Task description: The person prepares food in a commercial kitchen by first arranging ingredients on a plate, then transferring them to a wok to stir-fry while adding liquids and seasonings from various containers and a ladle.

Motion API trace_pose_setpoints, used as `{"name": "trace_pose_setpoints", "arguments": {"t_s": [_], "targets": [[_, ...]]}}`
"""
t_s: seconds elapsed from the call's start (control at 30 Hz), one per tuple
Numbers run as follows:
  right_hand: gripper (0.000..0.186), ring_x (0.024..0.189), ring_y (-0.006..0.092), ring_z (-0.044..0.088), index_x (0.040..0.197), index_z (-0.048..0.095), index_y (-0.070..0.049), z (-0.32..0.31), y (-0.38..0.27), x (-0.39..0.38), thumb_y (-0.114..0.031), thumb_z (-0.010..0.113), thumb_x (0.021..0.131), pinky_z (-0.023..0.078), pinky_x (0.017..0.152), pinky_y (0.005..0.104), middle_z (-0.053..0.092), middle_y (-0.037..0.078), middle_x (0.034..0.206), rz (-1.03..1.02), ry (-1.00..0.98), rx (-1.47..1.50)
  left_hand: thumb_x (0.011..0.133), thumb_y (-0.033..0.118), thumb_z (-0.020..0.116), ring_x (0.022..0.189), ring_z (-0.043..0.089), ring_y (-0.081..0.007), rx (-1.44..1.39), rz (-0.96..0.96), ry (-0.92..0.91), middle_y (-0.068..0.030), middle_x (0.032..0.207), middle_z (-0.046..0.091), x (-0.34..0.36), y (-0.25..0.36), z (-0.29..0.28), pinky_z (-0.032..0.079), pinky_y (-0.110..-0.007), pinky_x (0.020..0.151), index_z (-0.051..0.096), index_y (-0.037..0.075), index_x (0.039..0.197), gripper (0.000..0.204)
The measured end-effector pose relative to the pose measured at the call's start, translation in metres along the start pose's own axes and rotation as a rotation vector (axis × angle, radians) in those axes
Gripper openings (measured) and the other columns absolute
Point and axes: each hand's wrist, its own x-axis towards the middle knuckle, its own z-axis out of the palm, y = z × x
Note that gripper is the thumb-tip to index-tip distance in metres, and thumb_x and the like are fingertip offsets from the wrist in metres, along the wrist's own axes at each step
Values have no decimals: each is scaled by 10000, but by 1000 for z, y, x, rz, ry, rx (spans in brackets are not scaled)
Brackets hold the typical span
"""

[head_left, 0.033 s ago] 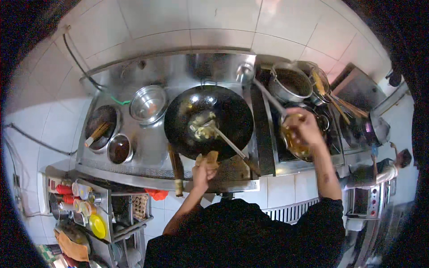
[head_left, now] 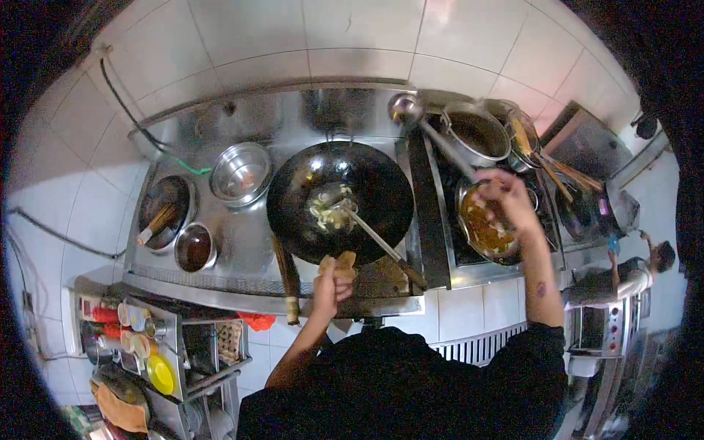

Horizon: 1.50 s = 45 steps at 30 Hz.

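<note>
On the rack at the lower left stand small jars with red and pale lids, a round yellow lid below them, and a brown cloth at the bottom edge; their labels are too small to tell.

The left hand is closed in a fist on a folded tan cloth wrapped over the near rim of the black wok, which sits in the middle of the steel surface. Pale chopped food lies in the wok's middle, and a metal spatula leans out of it toward the near right edge.

The right hand has its grip wrapped round the long handle of a ladle, whose bowl points up toward the back wall. The hand hovers over a round pan of orange-brown sauce to the right of the wok. Behind it stands a steel pot.

To the left of the wok are an empty steel bowl, a small pot of dark liquid and a round well holding wooden sticks. White tiles cover the wall behind. A person stands at the far right.
</note>
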Motion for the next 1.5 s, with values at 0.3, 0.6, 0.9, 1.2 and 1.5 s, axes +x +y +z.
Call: {"name": "trace_pose_setpoints", "arguments": {"t_s": [0.3,0.6,0.9,1.2,1.5], "targets": [[147,454,125,538,985,660,-30,-139,17,121,-116,633,869,400,352,263,667,68,733,-7,203,-201,905,727,432,559,568,-101,305,-189,-53,-41,798,681,-49,9,-59,404,-239,459,637,96,1094,690],[183,394,202,555,567,660,-3,-240,162,254,-97,599,712,430,369,370,639,110,573,-333,536,-951,978,438,529,638,651,-162,310,-52,105,-92,901,702,-92,-23,-113,488,-272,503,607,84,1127,392],[262,530,160,555,974,544,58,-207,137,234,-183,598,884,483,403,222,659,215,821,190,-2,470,981,442,511,644,649,-172,238,-1,214,-95,928,704,-111,-37,-140,529,-299,561,601,79,1145,408],[293,545,117,564,1030,595,2,-239,75,169,-277,589,939,483,473,248,658,79,796,1,124,135,957,344,541,680,618,-127,236,-41,228,-66,916,704,-107,-32,-148,512,-287,577,614,111,1127,298],[305,535,80,509,1061,615,20,-149,-31,80,-253,576,932,344,380,167,684,101,926,-125,41,301,956,338,530,686,647,-136,204,-8,201,-60,916,707,-114,-37,-169,525,-279,574,618,117,1126,293]]}}
